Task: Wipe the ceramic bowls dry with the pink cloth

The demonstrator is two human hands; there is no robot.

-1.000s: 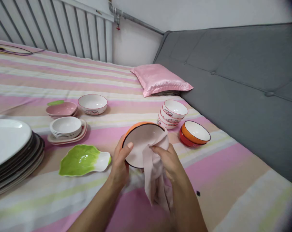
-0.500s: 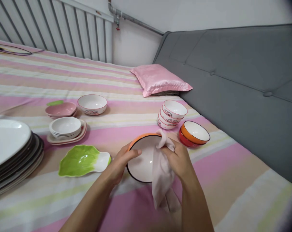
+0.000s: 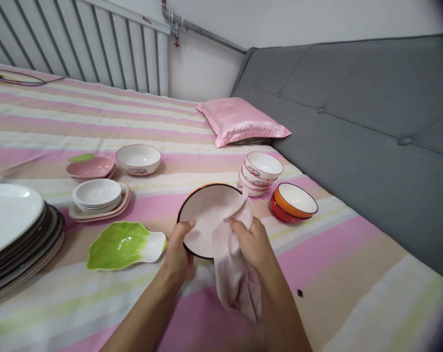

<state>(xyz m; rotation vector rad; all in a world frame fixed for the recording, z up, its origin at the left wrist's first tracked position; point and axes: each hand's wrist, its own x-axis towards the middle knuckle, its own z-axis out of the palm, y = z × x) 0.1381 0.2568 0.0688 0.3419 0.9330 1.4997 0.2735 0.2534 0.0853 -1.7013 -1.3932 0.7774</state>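
Note:
A white-lined bowl (image 3: 207, 210) with a black rim and a bit of orange outside is tilted toward me above the bedspread. My left hand (image 3: 179, 249) grips its left edge, thumb over the rim on the inner wall. In my right hand (image 3: 249, 239) a pale pink cloth (image 3: 231, 259) is pinched against the bowl's right side, its loose end hanging down. The cloth covers part of the inside and rim. Just left of my left hand lies a green and white leaf-shaped dish (image 3: 124, 245).
Stacked plates (image 3: 14, 220) stand at left, near small white dishes (image 3: 97, 193), pink dishes (image 3: 91, 167) and a single bowl (image 3: 139, 159). Right of the held bowl are stacked white bowls (image 3: 263, 166) and orange-red bowls (image 3: 294, 203). A pink pillow (image 3: 241, 120) lies against the grey headboard (image 3: 353, 107).
The bowl has moved up and left, turning its inside more toward me. My right hand and the cloth have shifted left across it. A small dark piece now shows on the bedspread at right.

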